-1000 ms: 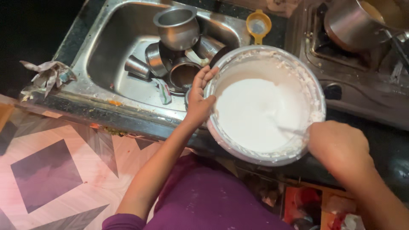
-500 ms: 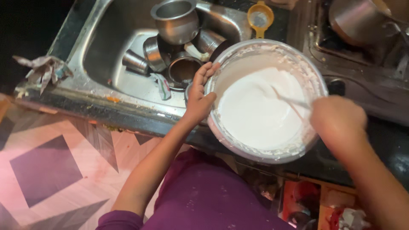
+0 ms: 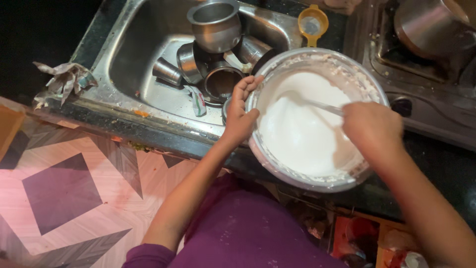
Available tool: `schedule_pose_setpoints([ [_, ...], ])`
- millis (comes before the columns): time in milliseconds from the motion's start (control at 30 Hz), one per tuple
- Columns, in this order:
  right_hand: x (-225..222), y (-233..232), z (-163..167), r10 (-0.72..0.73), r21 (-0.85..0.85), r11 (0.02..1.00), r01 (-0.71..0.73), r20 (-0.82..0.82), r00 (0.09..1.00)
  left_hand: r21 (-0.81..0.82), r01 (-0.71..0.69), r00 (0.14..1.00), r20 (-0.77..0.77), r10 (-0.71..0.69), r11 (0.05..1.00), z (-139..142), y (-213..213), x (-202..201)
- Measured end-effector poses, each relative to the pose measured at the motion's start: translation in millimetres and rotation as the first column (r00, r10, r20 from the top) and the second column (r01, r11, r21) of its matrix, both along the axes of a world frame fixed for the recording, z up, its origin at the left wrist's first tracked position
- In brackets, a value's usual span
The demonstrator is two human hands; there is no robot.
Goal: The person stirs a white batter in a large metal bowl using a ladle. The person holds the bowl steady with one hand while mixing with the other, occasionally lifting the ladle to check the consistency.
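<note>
A large steel bowl full of white batter stands on the dark counter beside the sink. My left hand grips the bowl's left rim, thumb over the edge. My right hand is closed on the handle of a metal spoon whose end is sunk in the batter near the upper middle of the bowl.
The steel sink at the left holds a round pot and several steel cups. A yellow strainer lies behind the bowl. A stove with a steel pan is at the right. Crumpled wrapper on the sink's edge; patterned floor below.
My right hand has swung the spoon from the bowl's lower right up to its upper middle, and the batter's surface has shifted. My left hand stays on the rim.
</note>
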State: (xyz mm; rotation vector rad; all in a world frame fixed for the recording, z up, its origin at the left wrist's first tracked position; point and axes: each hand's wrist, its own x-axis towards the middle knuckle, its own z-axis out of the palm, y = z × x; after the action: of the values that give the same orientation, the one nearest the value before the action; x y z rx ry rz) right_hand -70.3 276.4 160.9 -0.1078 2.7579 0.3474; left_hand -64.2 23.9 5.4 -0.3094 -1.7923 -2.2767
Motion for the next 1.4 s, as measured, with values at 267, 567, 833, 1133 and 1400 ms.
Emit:
schedule_pose_setpoints([
  [267,46.0,26.4,34.8,0.014,0.314,0.941,-0.127,0.341,0.940,0.052,0.000,0.999,-0.053,0.002,0.999,-1.5,8.6,4.8],
  [567,-1.0,2.6,-4.7,0.003,-0.195,0.980,-0.023,-0.102,0.995,0.075,0.017,1.000,-0.008,-0.016,0.997,2.3,3.7,-6.1],
  [833,22.5,58.9,13.4,-0.026,0.181,0.983,-0.022,0.263,0.965,0.088,-0.018,1.000,-0.016,0.019,0.996,3.3,13.9,4.3],
  [1133,-22.8,53.1,-48.9,-0.219,-0.537,0.681,0.499,0.501,0.837,0.065,-0.058,0.998,-0.021,0.059,0.996,-1.1,10.1,0.0],
  [1400,38.7,166.6,-24.1,-0.434,-0.587,0.714,0.382,0.058,0.899,0.154,-0.038,0.999,-0.010,0.040,0.987,-2.9,14.7,7.7],
])
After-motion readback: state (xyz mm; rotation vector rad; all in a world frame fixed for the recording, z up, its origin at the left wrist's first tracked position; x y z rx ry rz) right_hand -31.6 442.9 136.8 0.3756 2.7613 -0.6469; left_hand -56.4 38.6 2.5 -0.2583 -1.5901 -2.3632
